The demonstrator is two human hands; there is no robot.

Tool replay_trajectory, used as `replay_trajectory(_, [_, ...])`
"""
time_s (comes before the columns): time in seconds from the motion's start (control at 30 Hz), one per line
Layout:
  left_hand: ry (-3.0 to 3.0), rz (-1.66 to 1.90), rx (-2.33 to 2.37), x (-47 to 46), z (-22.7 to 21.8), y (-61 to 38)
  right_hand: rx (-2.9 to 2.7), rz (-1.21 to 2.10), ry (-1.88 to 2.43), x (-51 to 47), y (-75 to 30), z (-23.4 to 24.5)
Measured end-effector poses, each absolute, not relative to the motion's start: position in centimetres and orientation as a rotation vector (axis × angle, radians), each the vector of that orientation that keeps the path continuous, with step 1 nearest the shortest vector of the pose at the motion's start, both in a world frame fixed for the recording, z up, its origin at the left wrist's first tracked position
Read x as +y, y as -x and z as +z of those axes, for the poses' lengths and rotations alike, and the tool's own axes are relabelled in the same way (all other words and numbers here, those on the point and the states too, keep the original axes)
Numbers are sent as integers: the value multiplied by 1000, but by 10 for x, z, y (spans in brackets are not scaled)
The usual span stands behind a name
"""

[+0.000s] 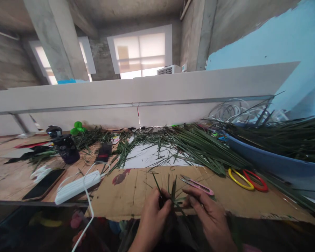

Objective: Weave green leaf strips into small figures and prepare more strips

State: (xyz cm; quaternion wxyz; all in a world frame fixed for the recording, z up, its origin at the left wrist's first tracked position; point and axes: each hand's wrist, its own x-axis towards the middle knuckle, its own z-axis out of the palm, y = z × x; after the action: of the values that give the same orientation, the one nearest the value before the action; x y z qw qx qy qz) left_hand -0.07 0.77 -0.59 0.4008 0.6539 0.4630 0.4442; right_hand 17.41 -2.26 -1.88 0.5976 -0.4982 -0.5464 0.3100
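Observation:
My left hand (153, 213) and my right hand (208, 213) meet at the near edge of a sheet of brown cardboard (136, 194). Both are closed around a small bundle of thin green leaf strips (173, 196), whose tips stick up between the fingers. The left hand pinches the bundle's base; the right hand's fingers grip strips beside it. Pink thread snips (196, 185) lie on the cardboard just beyond my right hand.
A big pile of green strips (189, 143) spreads across the table's middle. A blue tub (267, 161) full of strips stands at the right, with yellow and red scissors (248, 179) before it. A white power strip (77, 187), a phone (43, 189) and a dark cup (67, 148) lie left.

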Motion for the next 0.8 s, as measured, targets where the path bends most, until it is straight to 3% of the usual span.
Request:
replay_trajectory(0.47, [-1244, 1278, 1001, 14, -10, 1, -1609, 445, 1319, -17, -168, -26])
replay_trajectory(0.8, [-1112, 1223, 912, 16, -16, 0, -1447, 587, 1286, -6, -162, -27])
